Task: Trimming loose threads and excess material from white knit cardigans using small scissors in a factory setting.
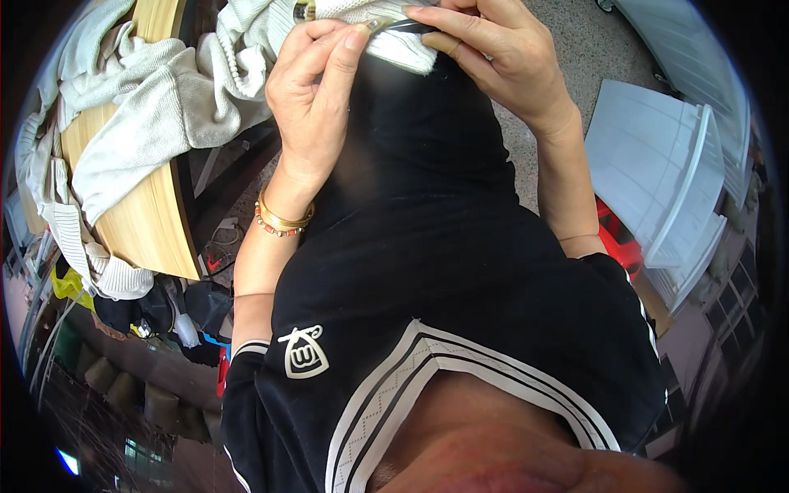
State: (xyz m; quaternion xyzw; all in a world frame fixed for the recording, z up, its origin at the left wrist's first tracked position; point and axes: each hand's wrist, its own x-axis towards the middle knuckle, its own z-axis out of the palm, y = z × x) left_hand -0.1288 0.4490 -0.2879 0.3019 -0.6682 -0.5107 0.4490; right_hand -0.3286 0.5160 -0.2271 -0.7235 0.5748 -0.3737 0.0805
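Observation:
Both my hands meet at the top of the view, over a piece of off-white knitted fabric (403, 56) that lies across my dark-clothed lap. My left hand (316, 103) has its thumb and forefinger pinched on the knit's edge. Between the fingers of my right hand (505, 62) is a slim dark tool (408, 27), its tip reaching to the left fingertips; its exact kind is too small to tell. The knit runs on past the top edge of the picture.
Cream knitted garments (144, 107) are heaped on a wooden tabletop (152, 222) to my left, one hanging over its edge. Dark bags (156, 308) are below it. At right stand pale plastic bins (645, 164) and a red plastic stool (618, 238).

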